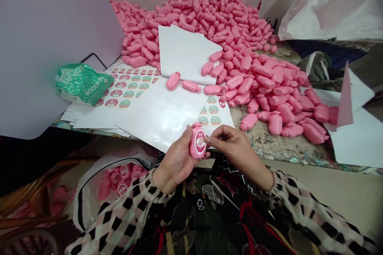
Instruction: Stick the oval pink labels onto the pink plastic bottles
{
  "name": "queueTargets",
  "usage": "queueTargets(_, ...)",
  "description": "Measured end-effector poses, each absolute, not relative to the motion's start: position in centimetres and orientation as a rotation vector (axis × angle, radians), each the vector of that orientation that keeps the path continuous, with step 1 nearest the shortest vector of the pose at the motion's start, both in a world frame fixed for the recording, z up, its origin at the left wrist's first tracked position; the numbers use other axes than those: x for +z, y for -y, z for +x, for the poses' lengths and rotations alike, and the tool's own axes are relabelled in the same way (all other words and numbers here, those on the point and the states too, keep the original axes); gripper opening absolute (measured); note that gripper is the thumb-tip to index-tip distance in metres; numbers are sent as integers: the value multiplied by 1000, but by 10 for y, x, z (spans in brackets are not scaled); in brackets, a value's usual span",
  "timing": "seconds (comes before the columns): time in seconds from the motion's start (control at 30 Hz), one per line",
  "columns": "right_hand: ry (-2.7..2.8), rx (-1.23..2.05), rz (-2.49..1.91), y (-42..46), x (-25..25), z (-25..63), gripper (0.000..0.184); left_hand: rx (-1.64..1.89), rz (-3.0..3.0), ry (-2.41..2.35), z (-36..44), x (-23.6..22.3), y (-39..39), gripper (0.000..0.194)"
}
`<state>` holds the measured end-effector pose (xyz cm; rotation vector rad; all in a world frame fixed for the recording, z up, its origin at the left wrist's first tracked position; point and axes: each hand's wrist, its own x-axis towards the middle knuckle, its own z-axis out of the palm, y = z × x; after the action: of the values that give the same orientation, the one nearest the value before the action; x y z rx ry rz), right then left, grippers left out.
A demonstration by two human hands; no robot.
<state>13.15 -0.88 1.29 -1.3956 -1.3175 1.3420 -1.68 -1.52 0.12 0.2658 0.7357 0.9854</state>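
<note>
My left hand [181,155] is wrapped around a small pink bottle [194,152], which stands upright over the table's front edge. On the bottle's front is an oval sticker [200,141], dark pink with a white border and small print. The thumb and curled fingers of my right hand [229,143] come together at the sticker's right edge and touch it. Whether they pinch anything is hidden. Beneath and beyond my hands lie white sheets [161,107] and sticker sheets [214,120] with rows of green and pink labels.
A large heap of pink bottles [209,12] fills the back and right of the table. At left lies a green package [86,85]. Below the table, a clear bag [89,175] holds labelled bottles. White paper [359,139] hangs over the right edge.
</note>
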Motion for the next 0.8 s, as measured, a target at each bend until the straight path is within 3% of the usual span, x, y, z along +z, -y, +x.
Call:
queueTargets(0.33, 1473, 1289, -1416, 7, 0, 137, 25, 923, 464, -776, -18, 0, 18, 41)
queueTargets(0.5, 1889, 831, -1510, 11, 4, 141, 20, 806, 651, -838, -22, -4, 22, 62)
queueTargets(0.63, 2007, 656, -1550, 12, 7, 144, 24, 764, 692, -784, -26, -5, 22, 52)
queueTargets(0.8, 1924, 843, -1696, 4, -5, 166, 31, 758, 742, -831, -37, 6, 29, 43)
